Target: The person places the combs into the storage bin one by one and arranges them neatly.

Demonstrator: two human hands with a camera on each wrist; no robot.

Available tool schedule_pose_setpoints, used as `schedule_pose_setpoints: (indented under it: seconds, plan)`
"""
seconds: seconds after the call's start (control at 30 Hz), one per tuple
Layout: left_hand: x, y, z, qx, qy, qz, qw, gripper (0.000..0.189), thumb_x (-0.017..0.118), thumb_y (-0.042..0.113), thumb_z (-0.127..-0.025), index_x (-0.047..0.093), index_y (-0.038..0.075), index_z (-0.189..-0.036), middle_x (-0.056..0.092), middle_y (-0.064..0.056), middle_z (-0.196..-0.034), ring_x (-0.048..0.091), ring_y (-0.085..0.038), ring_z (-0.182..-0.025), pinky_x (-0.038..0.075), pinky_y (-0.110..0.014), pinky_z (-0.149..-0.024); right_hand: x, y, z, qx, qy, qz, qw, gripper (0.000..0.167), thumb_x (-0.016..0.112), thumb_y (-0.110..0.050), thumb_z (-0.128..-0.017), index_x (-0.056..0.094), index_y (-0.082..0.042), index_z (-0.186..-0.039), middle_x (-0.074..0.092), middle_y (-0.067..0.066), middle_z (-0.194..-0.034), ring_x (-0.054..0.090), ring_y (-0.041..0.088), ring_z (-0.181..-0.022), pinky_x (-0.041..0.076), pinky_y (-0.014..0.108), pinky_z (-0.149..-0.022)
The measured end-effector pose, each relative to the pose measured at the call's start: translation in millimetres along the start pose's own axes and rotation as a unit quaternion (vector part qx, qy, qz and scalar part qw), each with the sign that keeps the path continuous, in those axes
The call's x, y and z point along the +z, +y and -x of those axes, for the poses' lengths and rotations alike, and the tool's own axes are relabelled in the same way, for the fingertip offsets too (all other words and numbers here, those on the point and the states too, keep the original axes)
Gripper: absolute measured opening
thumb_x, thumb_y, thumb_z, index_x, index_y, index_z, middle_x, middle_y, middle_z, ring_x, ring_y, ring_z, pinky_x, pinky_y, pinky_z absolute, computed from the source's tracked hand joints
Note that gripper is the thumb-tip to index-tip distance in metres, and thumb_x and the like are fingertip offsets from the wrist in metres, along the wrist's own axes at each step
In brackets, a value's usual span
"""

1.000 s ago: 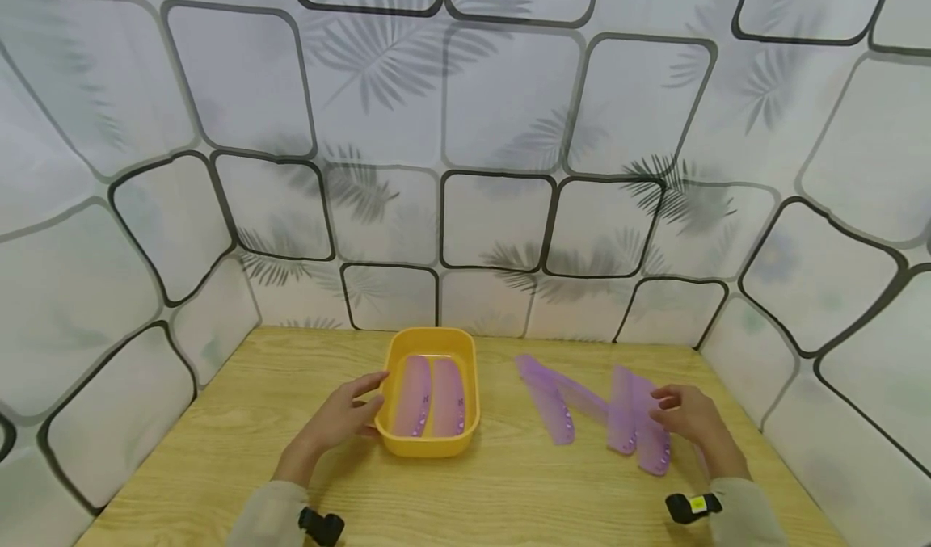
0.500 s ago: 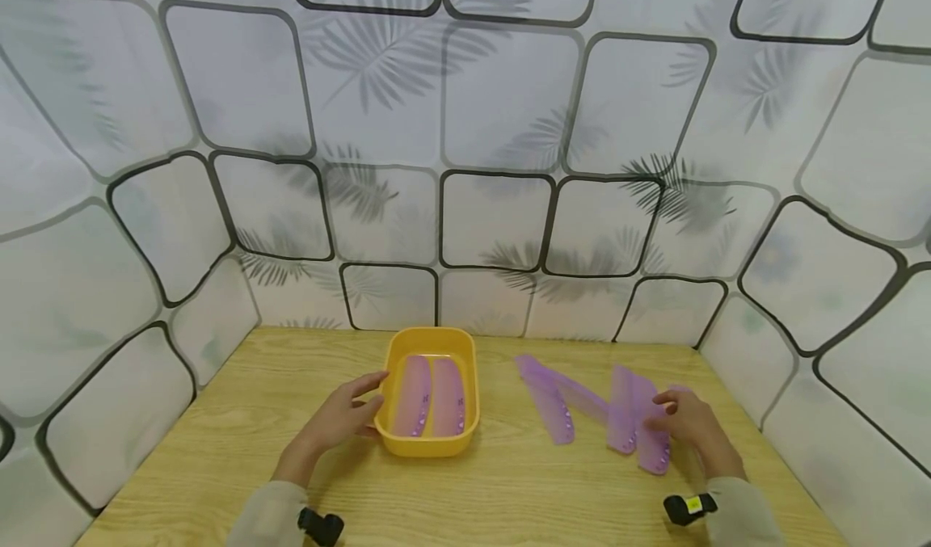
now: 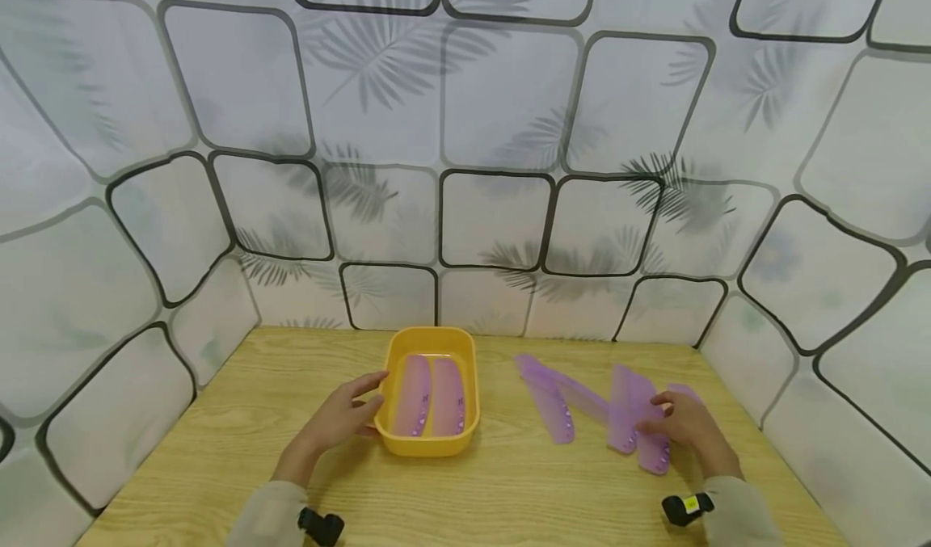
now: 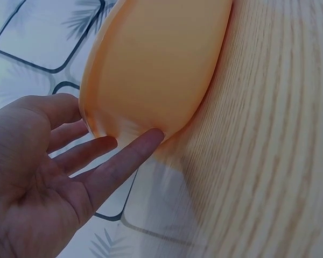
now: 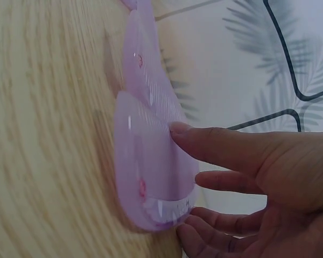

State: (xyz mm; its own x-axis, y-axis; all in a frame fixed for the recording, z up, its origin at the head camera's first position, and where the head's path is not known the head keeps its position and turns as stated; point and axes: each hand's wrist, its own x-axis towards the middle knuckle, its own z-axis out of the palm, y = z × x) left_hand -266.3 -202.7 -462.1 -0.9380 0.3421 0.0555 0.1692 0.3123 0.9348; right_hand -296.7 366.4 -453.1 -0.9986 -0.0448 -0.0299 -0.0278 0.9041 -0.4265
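Observation:
A yellow plastic basin (image 3: 429,448) holds two translucent purple combs (image 3: 414,397), lying side by side. My left hand (image 3: 345,414) is at the basin's left side, fingers extended; in the left wrist view its fingertips touch the outer wall (image 4: 156,59). On the right, my right hand (image 3: 687,426) reaches over a loose purple comb (image 3: 654,456). In the right wrist view the thumb (image 5: 191,137) lies over the toothed side of a comb (image 5: 145,150), with the other fingertips right at its edge. Part of that comb is hidden behind the hand in the head view.
Several more purple combs lie on the wooden table (image 3: 494,498): one crosses another (image 3: 549,406), one overlaps the middle comb (image 3: 621,426), and one (image 3: 684,389) shows behind the right hand. A patterned curtain (image 3: 494,216) encloses the table's back and sides.
My right hand has shifted slightly left and its thumb has come farther across the comb, uncovering another comb behind the hand. The left hand and basin stay put.

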Motion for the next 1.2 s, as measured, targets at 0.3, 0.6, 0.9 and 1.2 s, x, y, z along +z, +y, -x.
schedule_pose_setpoints:
  seconds: [0.3, 0.6, 0.9, 1.2]
  plan:
    - [-0.2, -0.8, 0.5, 0.0, 0.0, 0.0, 1.0, 0.059, 0.051, 0.016, -0.11, 0.028, -0.005, -0.16, 0.023, -0.037, -0.164, 0.054, -0.056, -0.131, 0.066, -0.045, -0.08, 1.3, 0.8, -0.4, 0.001, -0.002, -0.021, 0.9998, 0.073, 0.086, -0.036, -0.083, 0.058, 0.015, -0.126, 0.067, 0.036, -0.113, 0.068, 0.038, -0.096, 0.059, 0.044, -0.078]
    - [-0.9, -2.6, 0.5, 0.004, 0.0, 0.002, 1.0, 0.059, 0.051, 0.015, -0.11, 0.028, -0.005, -0.16, 0.023, -0.037, -0.164, 0.056, -0.055, -0.13, 0.066, -0.044, -0.08, 0.5, -0.6, 0.2, 0.005, -0.004, -0.018, 0.9998, 0.075, 0.085, -0.036, -0.083, 0.055, 0.013, -0.131, 0.066, 0.035, -0.118, 0.067, 0.035, -0.096, 0.058, 0.048, -0.082]
    - [-0.6, -3.0, 0.0, 0.005, -0.001, 0.002, 1.0, 0.059, 0.051, 0.015, -0.11, 0.028, -0.006, -0.16, 0.023, -0.038, -0.163, 0.055, -0.056, -0.13, 0.066, -0.045, -0.08, 1.2, 1.8, -0.2, 0.015, -0.01, -0.016, 0.9997, 0.081, 0.084, -0.036, -0.084, 0.049, 0.015, -0.137, 0.054, 0.043, -0.134, 0.061, 0.05, -0.112, 0.054, 0.059, -0.095]
    - [-0.3, -1.4, -0.2, 0.004, -0.003, 0.0, 1.0, 0.059, 0.051, 0.016, -0.11, 0.028, -0.005, -0.16, 0.022, -0.037, -0.164, 0.054, -0.056, -0.132, 0.066, -0.047, -0.081, -0.8, 11.8, -2.8, 0.006, -0.003, -0.068, 0.9977, 0.076, 0.081, -0.025, -0.087, 0.044, 0.015, -0.14, 0.062, 0.029, -0.109, 0.064, 0.023, -0.083, 0.054, 0.032, -0.07]
